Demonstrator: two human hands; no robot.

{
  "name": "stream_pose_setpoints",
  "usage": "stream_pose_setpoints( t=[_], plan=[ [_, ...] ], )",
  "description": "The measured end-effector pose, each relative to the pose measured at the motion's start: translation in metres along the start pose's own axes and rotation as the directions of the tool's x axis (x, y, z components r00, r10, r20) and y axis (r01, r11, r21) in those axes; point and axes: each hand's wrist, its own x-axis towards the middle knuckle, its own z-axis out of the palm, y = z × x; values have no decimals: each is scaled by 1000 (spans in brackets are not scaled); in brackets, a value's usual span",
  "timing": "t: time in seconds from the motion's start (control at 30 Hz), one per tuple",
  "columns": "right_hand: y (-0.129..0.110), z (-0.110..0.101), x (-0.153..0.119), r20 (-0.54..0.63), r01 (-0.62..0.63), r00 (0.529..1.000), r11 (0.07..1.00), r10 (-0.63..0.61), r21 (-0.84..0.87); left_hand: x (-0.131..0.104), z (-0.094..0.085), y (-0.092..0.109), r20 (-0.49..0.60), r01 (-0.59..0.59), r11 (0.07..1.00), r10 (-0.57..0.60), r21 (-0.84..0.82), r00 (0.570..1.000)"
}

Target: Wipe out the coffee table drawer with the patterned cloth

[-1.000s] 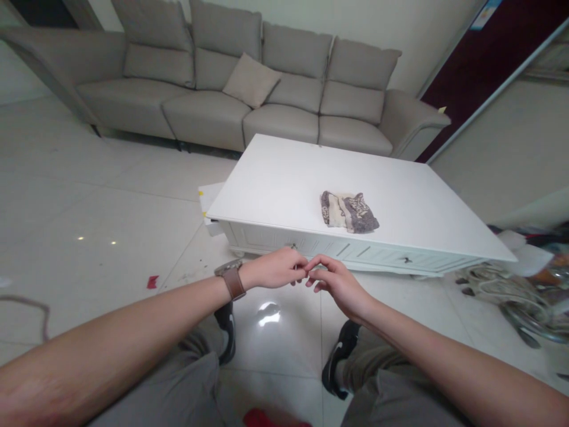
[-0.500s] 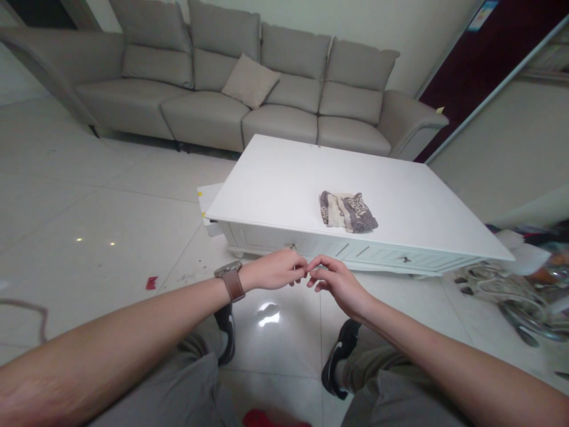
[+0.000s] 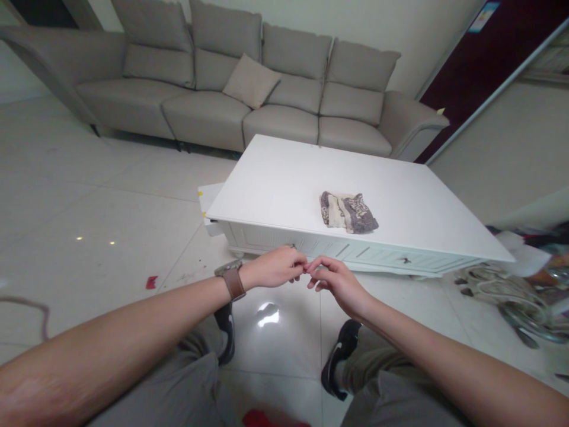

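My left hand (image 3: 281,267), a brown-strapped watch (image 3: 232,280) on its wrist, has its fingers bent and pressed together. Their tips meet the fingertips of my right hand (image 3: 332,280) in front of the coffee table. Anything between the left fingertips is hidden. The right hand's fingers are loosely curved and apart, holding nothing visible. Beyond both hands, a folded grey-and-cream patterned cloth (image 3: 349,212) lies near the front edge of the white coffee table (image 3: 275,178). Neither hand touches the cloth or the table.
A grey sofa (image 3: 284,124) with a beige cushion (image 3: 252,81) stands behind the table. A red scrap (image 3: 152,282) lies on the tiled floor at left. Coiled hoses or cables (image 3: 502,284) and other clutter are at right. A red item (image 3: 262,418) lies between my feet.
Almost nothing differs. The fingertips of both hands shift slightly where they meet; the cloth stays in place.
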Motion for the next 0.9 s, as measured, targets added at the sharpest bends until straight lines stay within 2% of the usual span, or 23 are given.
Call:
stream_pose_setpoints(
  t=[0.33,0.73,0.9],
  plan=[
    [-1,-3,1,-9,24,1000,1000,-24,-9,-1,0,0,-39,10,998,-13,-58,999],
    [-2,-1,0,23,50,999,997,-48,-60,-1,-2,0,-67,68,997,-65,41,996],
    [-1,-2,1,57,128,991,981,-120,-145,0,-2,0,-89,80,995,-75,53,993]
  ],
)
